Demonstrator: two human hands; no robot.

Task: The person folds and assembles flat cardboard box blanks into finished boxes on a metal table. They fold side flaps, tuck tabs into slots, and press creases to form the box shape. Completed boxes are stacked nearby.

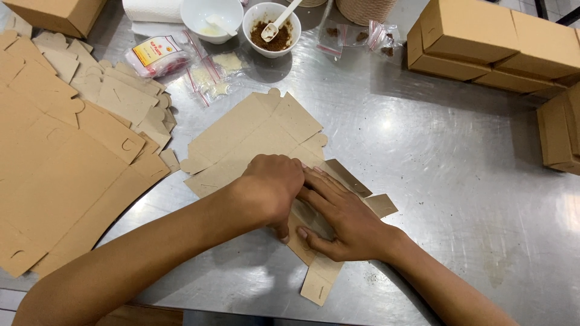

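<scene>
So, table: we're at a scuffed steel top (435,157).
Hands: our left hand (272,187) and right hand (344,220) press flat on the blank (254,136), mid-table.
Left: stack of blanks (60,163).
Right: folded brown boxes (483,42).
Top: red-yellow packet (157,55), zip bags (214,75), bowl of brown powder (272,27).

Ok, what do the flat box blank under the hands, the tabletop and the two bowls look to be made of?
Box blank: thin brown cardboard, matte, with die-cut tabs and creases. Both hands, left hand and right hand, press on it. Tabletop: probably stainless steel, brushed, with glare and scratches. Bowls: glossy white, likely ceramic or plastic; can't tell.
</scene>
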